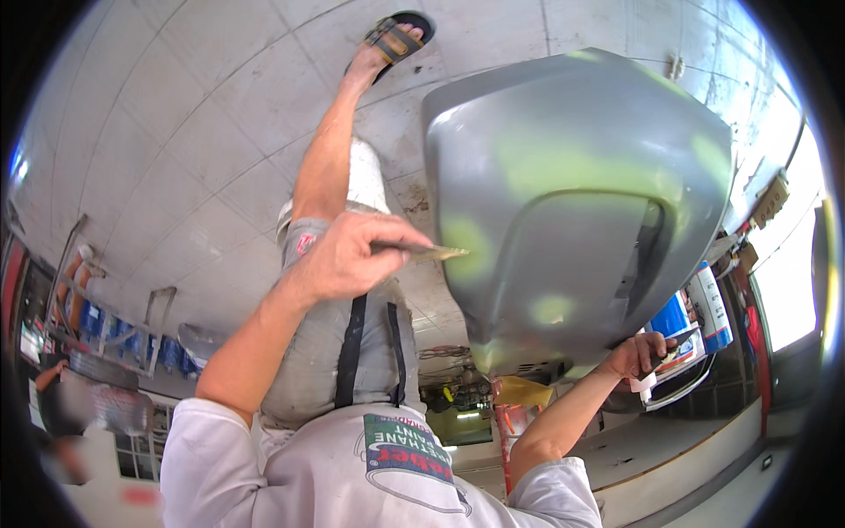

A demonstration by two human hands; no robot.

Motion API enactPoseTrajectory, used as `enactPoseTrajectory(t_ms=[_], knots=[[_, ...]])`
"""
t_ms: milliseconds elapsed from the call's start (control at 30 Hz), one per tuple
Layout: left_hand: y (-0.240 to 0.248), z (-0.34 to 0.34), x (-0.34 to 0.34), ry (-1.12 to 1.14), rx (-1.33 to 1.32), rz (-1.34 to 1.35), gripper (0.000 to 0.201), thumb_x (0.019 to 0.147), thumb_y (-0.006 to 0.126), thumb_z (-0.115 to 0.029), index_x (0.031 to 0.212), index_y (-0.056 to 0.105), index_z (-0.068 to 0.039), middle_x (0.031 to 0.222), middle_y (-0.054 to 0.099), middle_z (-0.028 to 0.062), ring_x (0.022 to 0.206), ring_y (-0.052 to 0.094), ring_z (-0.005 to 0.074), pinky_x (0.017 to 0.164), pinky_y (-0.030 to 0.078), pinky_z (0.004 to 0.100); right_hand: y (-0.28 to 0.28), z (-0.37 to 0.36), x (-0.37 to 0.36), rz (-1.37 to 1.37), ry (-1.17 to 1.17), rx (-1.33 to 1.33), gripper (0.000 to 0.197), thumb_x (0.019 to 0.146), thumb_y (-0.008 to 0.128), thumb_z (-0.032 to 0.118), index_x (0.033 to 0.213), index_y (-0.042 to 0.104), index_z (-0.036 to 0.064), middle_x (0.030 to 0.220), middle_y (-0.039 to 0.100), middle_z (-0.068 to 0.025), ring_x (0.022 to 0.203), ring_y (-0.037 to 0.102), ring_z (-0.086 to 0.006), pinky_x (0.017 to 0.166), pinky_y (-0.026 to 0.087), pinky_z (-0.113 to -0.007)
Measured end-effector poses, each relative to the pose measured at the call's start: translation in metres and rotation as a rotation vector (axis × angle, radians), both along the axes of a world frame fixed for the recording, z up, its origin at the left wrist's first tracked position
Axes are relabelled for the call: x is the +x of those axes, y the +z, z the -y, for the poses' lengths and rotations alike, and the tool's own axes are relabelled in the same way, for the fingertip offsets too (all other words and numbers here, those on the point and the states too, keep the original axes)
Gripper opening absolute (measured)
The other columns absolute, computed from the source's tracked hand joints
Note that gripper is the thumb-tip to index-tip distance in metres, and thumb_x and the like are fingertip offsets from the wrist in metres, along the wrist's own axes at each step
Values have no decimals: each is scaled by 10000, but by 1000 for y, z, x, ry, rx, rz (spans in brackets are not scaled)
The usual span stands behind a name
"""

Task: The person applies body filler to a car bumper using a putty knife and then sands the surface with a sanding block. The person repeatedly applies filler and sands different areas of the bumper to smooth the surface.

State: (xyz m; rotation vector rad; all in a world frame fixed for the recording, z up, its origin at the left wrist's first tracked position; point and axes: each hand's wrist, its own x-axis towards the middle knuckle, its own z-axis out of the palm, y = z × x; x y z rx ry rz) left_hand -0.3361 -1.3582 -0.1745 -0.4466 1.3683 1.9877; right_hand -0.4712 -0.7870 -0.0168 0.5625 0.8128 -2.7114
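In my left hand [356,255] is a thin, flat spreader [422,250], pinched between thumb and fingers, with yellowish putty on its tip. That tip lies close to the left edge of a large grey car body panel [563,238]; whether it touches cannot be told. Smooth yellow-green patches [563,163] mark the panel's surface, which also has a recessed, curved opening. At the panel's lower right, my right hand [641,356] is closed around a dark, flat piece [679,339] that I cannot make out well, with a pale smear near it.
A white bucket [365,176] stands by my bent leg, whose sandalled foot [398,40] rests on the tiled floor [211,114]. Blue-and-white cans [707,304] are at the right. Leftward are a metal-framed cart [132,330] with blue containers and another person [62,405].
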Motion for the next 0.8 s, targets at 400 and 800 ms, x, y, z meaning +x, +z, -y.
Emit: enactPoseTrajectory(t_ms=[400,800], knots=[[5,-8,-116,-345,204,78,481,811,657,48,1272,788,9,1157,833,138,1075,793,235,958,612,352,-9,-27,14,33,-170,-32,493,997,730,33,1433,571,-134,1144,656,-228,721,762,-270,381,566,-277],[35,39,-144,-547,-8,152,450,886,624,29,1305,787,12,1165,816,87,1087,745,146,984,585,310,18,-37,50,376,-73,507,513,991,659,138,1448,562,-74,1254,710,-188,860,748,-289,754,623,-414]])
